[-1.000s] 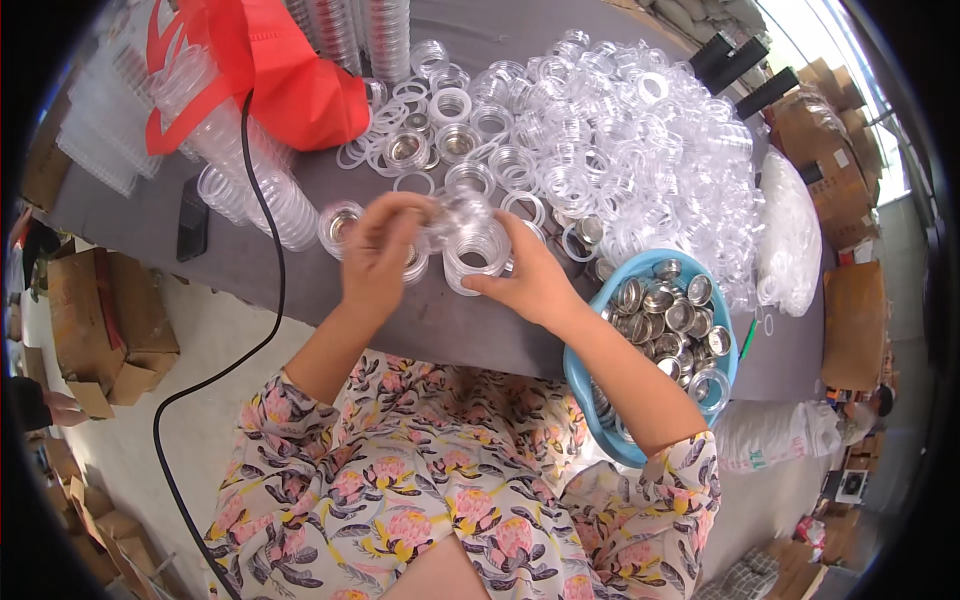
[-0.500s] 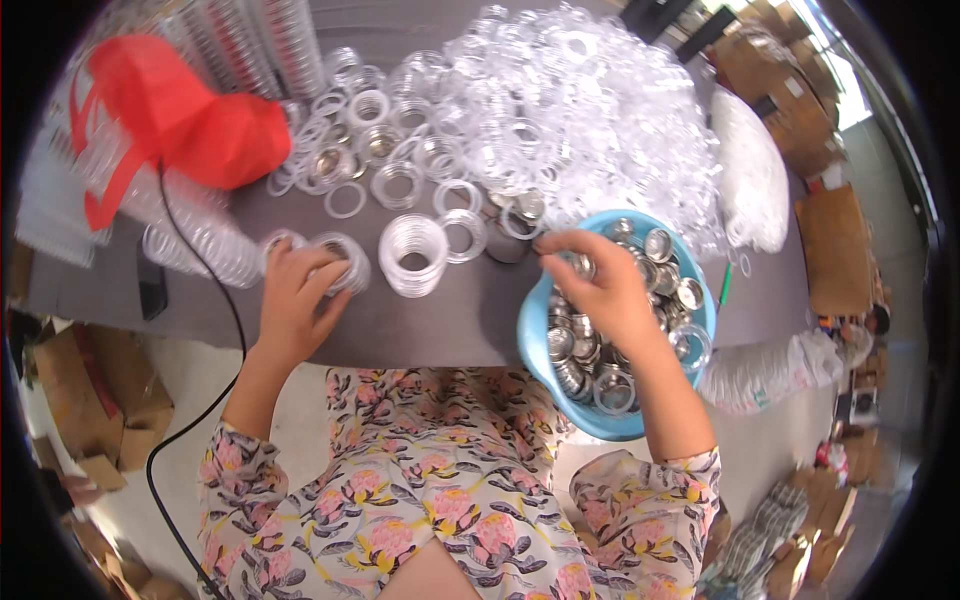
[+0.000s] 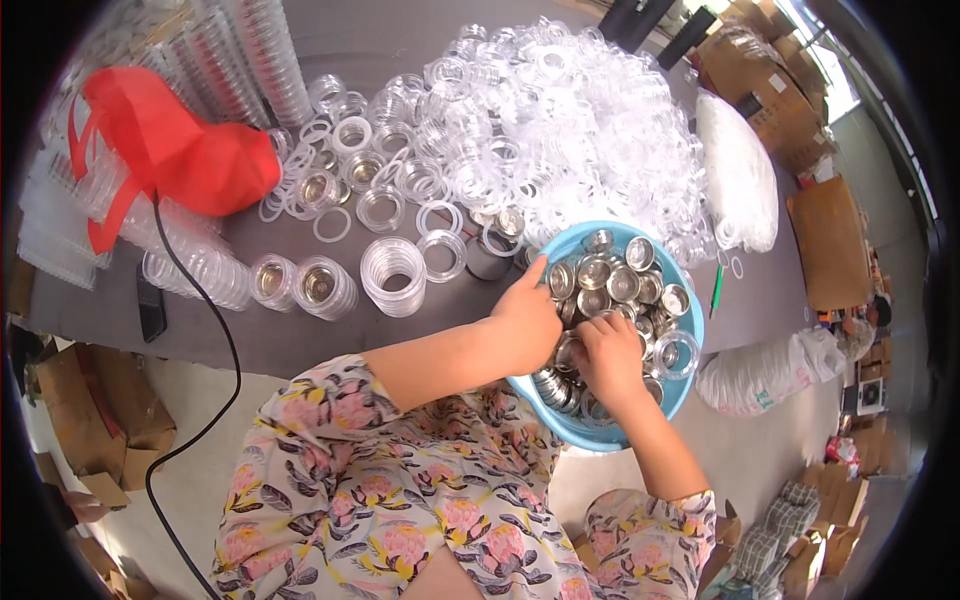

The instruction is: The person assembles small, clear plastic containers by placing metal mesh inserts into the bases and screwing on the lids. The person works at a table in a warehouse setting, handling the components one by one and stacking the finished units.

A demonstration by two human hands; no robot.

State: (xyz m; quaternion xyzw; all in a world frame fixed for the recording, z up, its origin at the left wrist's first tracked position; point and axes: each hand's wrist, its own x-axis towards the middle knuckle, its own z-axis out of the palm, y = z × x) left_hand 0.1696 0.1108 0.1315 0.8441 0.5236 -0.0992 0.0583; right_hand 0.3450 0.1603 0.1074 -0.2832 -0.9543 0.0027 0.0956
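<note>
A light-blue basin [image 3: 690, 375] at the table's front edge holds many small round silver metal cups [image 3: 623, 284]. My left hand [image 3: 530, 315] reaches across to its left rim and closes there, the index finger stretched along the edge; its other fingers are partly hidden. Inside the basin, my right hand [image 3: 607, 355] has its fingers curled down on a metal cup beside the thumb. Left of the basin stands a stack of clear plastic rings [image 3: 392, 278]. Two shorter ring stacks [image 3: 325, 288] beside it have shiny metal in their tops.
A large heap of clear plastic rings [image 3: 590, 140] covers the back of the table. Tall ring stacks [image 3: 270, 60] and a red fabric bag [image 3: 175, 150] lie left. A black cable [image 3: 235, 345] hangs over the front edge. A green pen [image 3: 717, 290] lies right of the basin.
My left hand has left the small ring stacks and crossed right to the basin's rim. My right hand has moved from the basin's far left edge down among the metal cups.
</note>
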